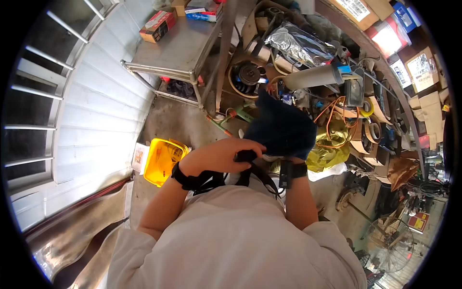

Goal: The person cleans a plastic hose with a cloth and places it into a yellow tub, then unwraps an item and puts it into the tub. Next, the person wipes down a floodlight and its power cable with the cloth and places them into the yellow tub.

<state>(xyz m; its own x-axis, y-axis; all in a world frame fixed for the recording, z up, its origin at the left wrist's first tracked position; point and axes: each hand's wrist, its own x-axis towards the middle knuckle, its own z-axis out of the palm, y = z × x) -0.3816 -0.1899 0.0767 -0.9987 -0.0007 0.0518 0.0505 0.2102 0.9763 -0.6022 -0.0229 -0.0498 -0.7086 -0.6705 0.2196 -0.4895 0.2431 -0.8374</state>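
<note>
Above the floor (pixel 168 120), the left hand (pixel 219 154) curls round a black object (pixel 245 155); dark blue cloth (pixel 284 127) hides the right hand, grip unclear. Its loose tip could snag the round part (pixel 249 73).

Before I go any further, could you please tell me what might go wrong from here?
The dark blue cloth hides your right hand, so that hand could slip or bump something unnoticed. The cloth also seems close to the crowded shelf, where it might catch the grey tube and tip or roll it. On the floor ahead, the green-and-orange item could trip you if you step forward.
</note>
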